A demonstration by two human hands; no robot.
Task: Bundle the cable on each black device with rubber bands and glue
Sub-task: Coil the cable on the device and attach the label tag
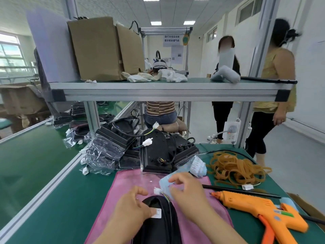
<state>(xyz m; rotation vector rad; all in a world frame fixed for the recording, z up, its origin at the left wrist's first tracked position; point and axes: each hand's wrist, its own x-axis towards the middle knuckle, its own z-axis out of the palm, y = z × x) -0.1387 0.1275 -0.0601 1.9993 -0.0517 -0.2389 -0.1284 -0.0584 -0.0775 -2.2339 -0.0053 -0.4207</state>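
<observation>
Lower centre: left hand (131, 206), fingers loose, presses a label (157, 213) onto the black device (158, 229) — right hand (189, 192) pinches a blue sheet (164, 182).

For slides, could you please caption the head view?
Left hand presses label onto black device; right hand holds blue sheet.

Your device (158, 224) lies on the cloth (123, 191) nearest you. Past the cloth's far edge sits the pile of devices (154, 152). Right of that pile lie label sheets (197, 166), then rubber bands (235, 169) farther right. The glue gun (260, 208) lies on the table (70, 199), near you, right of the cloth.
</observation>
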